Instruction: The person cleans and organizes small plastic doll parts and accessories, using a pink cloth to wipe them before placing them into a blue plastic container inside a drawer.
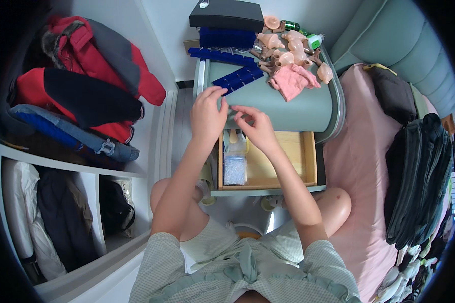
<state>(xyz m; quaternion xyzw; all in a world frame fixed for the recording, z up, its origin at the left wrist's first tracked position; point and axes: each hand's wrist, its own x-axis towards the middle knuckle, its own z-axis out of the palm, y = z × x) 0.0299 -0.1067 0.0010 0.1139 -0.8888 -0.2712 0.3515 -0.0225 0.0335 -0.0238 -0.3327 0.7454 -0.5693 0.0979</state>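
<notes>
My left hand [210, 115] is over the front left of a grey-green nightstand top [298, 113]. Its fingers reach forward, with the thumb apart, and the fingertips are at the near end of a dark blue velvet strip [237, 78]. I cannot tell whether they touch it. Close by on the right, my right hand [258, 129] is above the front edge, its index finger stretched toward my left hand and the other fingers bent. No held object shows in either hand. Behind lie another blue strip [220, 55] and a blue velvet piece [227, 38].
Below, a wooden drawer [283, 164] is pulled out, with a clear bag [234, 169] inside. Beige funnel-like parts [288, 55], a pink cloth [293, 81] and a black box [226, 15] crowd the top's back. Jackets [81, 96] fill shelves at left; folded trousers [419, 177] lie on the pink bed [356, 177].
</notes>
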